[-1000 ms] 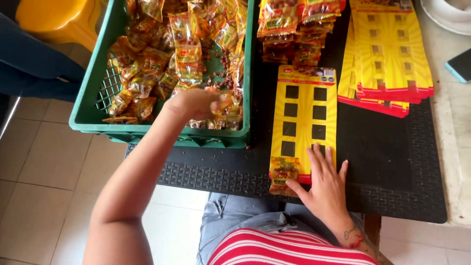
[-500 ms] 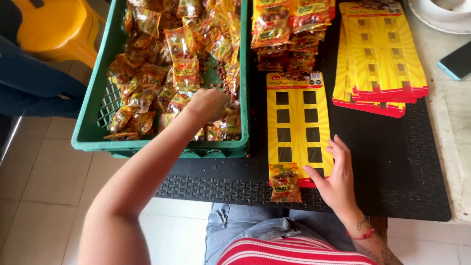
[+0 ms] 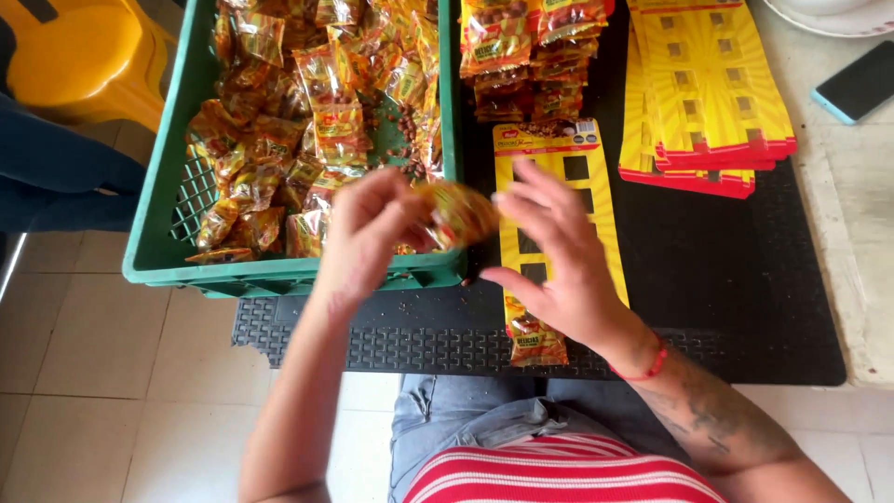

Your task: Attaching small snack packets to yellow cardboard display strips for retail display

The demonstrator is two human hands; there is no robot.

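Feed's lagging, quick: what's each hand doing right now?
Left hand: closed on a snack packet.
Right hand: open, fingers spread, reaching to that packet.

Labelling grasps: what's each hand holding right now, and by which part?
Left hand pinches a small orange-yellow plastic snack packet by its left end. Right hand reaches toward its other end; contact cannot be told.

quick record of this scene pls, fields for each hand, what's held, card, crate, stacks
left hand: grips a snack packet above the crate's near edge
right hand: open, fingers spread by the packet, over the card
card: yellow, dark square slots, flat on black mat; one packet at its near end
crate: green, full of packets
stacks: filled cards, blank cards
phone: far right
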